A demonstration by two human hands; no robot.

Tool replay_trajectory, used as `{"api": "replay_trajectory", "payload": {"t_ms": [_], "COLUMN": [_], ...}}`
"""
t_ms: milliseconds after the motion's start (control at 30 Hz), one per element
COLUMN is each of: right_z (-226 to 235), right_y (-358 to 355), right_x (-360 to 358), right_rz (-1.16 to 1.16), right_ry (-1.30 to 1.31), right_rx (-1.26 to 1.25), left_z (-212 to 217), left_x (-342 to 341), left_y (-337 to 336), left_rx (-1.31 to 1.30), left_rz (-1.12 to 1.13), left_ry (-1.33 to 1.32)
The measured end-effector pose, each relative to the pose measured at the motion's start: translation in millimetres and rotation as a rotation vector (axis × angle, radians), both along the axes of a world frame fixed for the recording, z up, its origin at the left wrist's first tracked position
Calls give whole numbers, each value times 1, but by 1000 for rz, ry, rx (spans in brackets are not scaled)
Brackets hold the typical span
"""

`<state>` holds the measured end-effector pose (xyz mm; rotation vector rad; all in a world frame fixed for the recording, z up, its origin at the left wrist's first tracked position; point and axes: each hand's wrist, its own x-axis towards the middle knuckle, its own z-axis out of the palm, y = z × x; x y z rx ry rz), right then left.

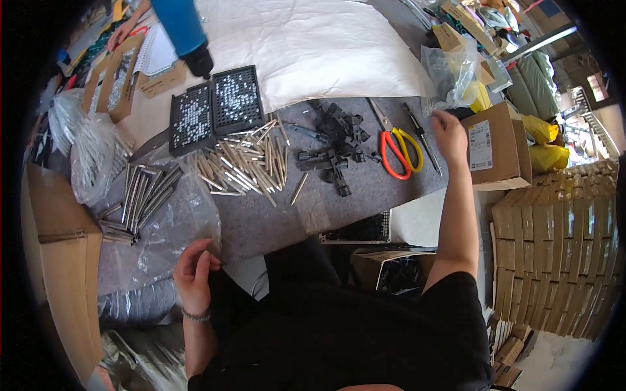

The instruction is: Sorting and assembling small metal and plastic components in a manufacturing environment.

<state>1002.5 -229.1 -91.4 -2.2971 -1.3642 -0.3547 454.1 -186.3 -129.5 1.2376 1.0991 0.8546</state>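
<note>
My left hand [194,274] hovers at the table's near edge beside a clear plastic bag [179,225]. Its fingers are loosely curled, thumb apart, and nothing shows in them. On the right, my right hand [450,135] reaches between a slim screwdriver-like tool [422,135] and an open cardboard box [486,146]. Those fingers are bent together near a clear bag [453,75]; what they hold, if anything, is hidden. Scissors with red and yellow handles [399,153] lie left of that tool. Black mechanical parts [339,130] are heaped mid-table, next to loose metal pins [244,163].
Two black perforated trays [238,98] hold small shiny pieces. Above them hangs a blue power tool [179,29]. Longer metal rods [147,195] lie at left, near a tall cardboard box [62,260]. Another person's hand [124,32] shows far left. Stacked cartons [554,254] stand right.
</note>
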Motion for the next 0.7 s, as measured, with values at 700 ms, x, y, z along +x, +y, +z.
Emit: {"api": "replay_trajectory", "payload": {"t_ms": [700], "right_z": [-9], "right_y": [-43], "right_x": [-106], "right_rz": [-145], "right_ry": [5], "right_rx": [-223], "left_z": [-11], "left_x": [-3], "left_y": [-1], "left_rx": [96], "left_rz": [-36], "left_ry": [-140]}}
